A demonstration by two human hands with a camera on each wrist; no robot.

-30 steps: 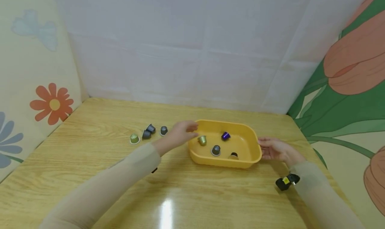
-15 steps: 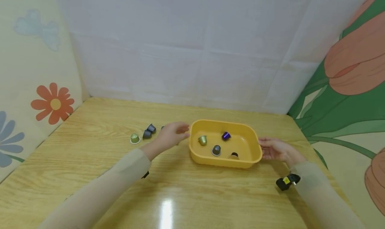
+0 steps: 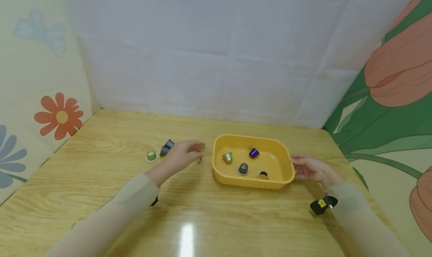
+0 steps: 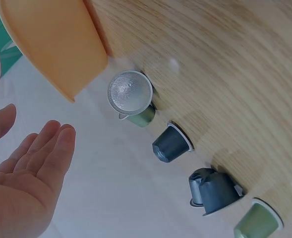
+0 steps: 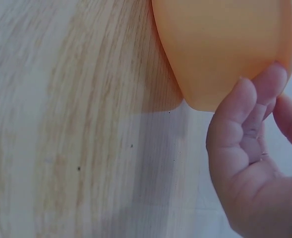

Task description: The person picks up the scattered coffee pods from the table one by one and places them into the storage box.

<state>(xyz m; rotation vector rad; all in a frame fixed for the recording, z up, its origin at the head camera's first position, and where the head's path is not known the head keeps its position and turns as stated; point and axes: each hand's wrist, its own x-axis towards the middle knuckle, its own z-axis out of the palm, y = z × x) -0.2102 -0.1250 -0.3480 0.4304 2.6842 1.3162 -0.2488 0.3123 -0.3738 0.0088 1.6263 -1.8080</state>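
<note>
My left hand (image 3: 180, 155) hovers over the table left of the yellow plastic bin (image 3: 249, 182), holding nothing, its fingers apart from the thumb. Below its fingertips, partly hidden in the head view, are a foil-lidded coffee capsule (image 4: 130, 92) and a green capsule (image 4: 144, 117) against it. A dark capsule (image 4: 170, 144), two more dark capsules (image 4: 217, 192) touching each other, and a green capsule (image 3: 151, 155) lie further left. With curled fingertips on the outer wall and the thumb by the rim, my right hand (image 3: 312, 169) holds the bin's right end.
Inside the bin lie a light green capsule (image 3: 227, 158), a purple capsule (image 3: 254, 152), a dark grey capsule (image 3: 243, 169) and a black-and-tan capsule (image 3: 263, 175). A white sheet (image 3: 216, 62) hangs behind the wooden table (image 3: 216, 219), with patterned fabric at both sides.
My left hand has drawn back leftward from the bin's left rim and over the loose capsules, now covering some of them in the head view. The right hand and bin stay put.
</note>
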